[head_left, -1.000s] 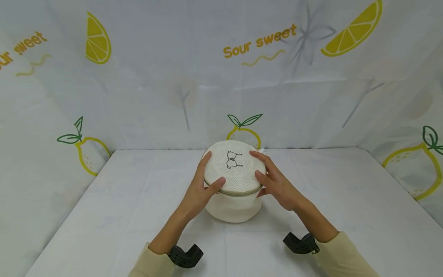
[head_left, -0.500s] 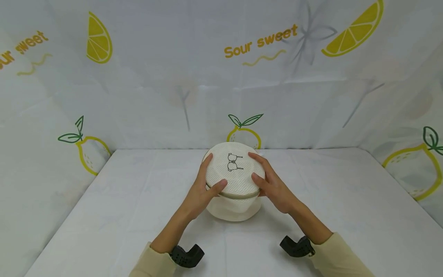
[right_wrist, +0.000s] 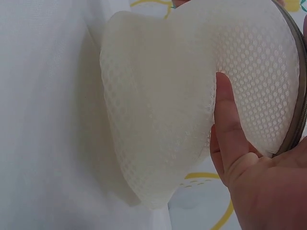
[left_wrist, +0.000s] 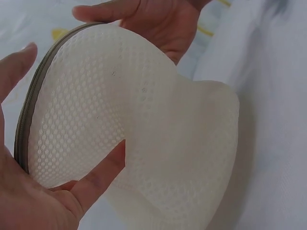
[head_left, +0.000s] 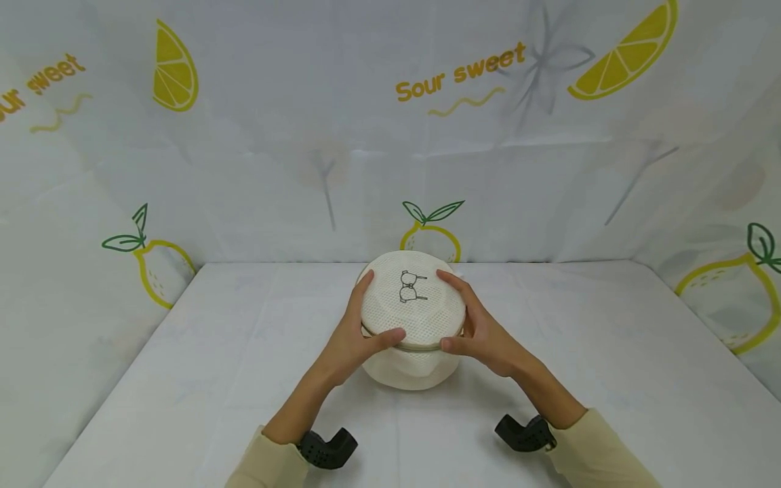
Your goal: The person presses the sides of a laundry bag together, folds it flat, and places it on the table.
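A round mesh laundry bag (head_left: pixel 411 318) is sitting near the middle of the white worktop (head_left: pixel 610 379), and everything else is best placed from it. The left hand (head_left: pixel 352 339) is gripping its left rim, thumb curling over the flat top and fingers pressing into the side wall; the right hand (head_left: pixel 482 332) is mirroring this on the right rim, thumb at the front edge and fingers wrapping the far side. Both hands are partly curled and holding the bag, neither flat nor clenched. To my judgement, the squeeze is best done evenly from both sides, keeping thumbs off the olive zipper band (left_wrist: pixel 29 115) so the seam is not being twisted. The bag is cream-coloured, its padded honeycomb mesh dimpling softly where a finger (right_wrist: pixel 225 120) is pushing in, so it is looking springy rather than stiff. A small black line drawing (head_left: pixel 412 285) is printed on the disc-shaped lid. Behind the bag a pale lemon-print cloth (head_left: pixel 244 135) is hanging as backdrop; nearer than the bag, black wrist mounts (head_left: pixel 326 449) are showing beside cream sleeves (head_left: pixel 598 454).
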`<state>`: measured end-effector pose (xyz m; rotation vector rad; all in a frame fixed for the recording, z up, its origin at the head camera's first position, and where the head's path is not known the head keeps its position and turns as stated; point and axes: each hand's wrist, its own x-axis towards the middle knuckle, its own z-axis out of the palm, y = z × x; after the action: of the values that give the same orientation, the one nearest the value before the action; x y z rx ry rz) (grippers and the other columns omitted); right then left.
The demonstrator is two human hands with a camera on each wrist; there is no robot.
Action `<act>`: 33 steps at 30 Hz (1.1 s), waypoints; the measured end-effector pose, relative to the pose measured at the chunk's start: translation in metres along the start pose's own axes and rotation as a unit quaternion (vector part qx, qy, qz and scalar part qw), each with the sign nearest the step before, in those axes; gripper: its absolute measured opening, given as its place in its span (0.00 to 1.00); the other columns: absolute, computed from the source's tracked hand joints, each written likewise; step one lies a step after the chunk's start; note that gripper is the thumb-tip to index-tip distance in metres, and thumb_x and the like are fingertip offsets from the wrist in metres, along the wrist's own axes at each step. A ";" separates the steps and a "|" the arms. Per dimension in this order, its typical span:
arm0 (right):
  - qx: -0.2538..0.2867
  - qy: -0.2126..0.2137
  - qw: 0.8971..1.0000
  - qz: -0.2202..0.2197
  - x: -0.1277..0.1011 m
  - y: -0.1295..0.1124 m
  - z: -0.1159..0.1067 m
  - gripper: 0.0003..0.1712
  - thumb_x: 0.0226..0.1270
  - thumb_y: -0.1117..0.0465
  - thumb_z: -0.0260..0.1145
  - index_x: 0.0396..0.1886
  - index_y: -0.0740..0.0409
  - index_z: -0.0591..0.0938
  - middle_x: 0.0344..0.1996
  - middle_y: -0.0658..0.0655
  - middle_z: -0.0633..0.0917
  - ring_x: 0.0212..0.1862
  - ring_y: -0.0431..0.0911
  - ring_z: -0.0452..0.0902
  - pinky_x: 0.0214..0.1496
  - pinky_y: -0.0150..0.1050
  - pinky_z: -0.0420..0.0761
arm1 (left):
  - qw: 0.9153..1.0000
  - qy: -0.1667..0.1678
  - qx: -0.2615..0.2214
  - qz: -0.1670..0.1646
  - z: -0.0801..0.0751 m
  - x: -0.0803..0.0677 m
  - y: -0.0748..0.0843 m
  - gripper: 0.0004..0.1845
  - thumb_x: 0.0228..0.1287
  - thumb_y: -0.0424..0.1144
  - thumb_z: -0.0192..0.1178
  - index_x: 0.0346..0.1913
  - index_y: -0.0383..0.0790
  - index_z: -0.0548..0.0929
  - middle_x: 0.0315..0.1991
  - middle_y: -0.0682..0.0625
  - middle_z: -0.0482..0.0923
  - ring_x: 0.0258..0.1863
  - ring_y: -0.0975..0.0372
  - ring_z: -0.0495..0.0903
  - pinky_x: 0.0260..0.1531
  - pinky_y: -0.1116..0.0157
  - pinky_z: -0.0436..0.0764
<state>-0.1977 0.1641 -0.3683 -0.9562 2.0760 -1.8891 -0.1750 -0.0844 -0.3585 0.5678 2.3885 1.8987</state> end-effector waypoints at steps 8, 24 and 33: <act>-0.018 -0.001 1.000 0.022 -0.001 -0.002 0.003 0.42 0.69 0.46 0.60 0.75 0.41 0.48 0.73 0.52 0.43 0.61 0.59 0.61 0.50 0.46 0.77 | 1.000 -0.019 -0.003 -0.007 -0.002 0.000 -0.002 0.60 0.49 0.53 0.73 0.76 0.55 0.40 0.76 0.52 0.38 0.72 0.54 0.46 0.65 0.46 0.53; 0.043 0.023 0.999 0.023 0.001 0.002 0.010 0.30 0.73 0.64 0.55 0.72 0.51 0.60 0.67 0.62 0.58 0.52 0.54 0.75 0.44 0.49 0.81 | 0.999 0.019 -0.038 -0.001 0.003 0.004 -0.013 0.47 0.54 0.50 0.70 0.74 0.62 0.53 0.74 0.53 0.48 0.69 0.54 0.54 0.64 0.46 0.57; 0.057 0.029 0.998 0.026 0.002 0.004 0.011 0.31 0.73 0.63 0.54 0.72 0.50 0.58 0.68 0.60 0.55 0.54 0.55 0.73 0.44 0.49 0.81 | 0.999 0.010 -0.044 -0.011 0.004 0.004 -0.014 0.47 0.55 0.49 0.69 0.73 0.64 0.53 0.74 0.54 0.46 0.69 0.53 0.54 0.63 0.47 0.58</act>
<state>-0.1944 0.1539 -0.3734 -0.8232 1.9806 -2.0072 -0.1818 -0.0821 -0.3721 0.5161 2.2998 1.9985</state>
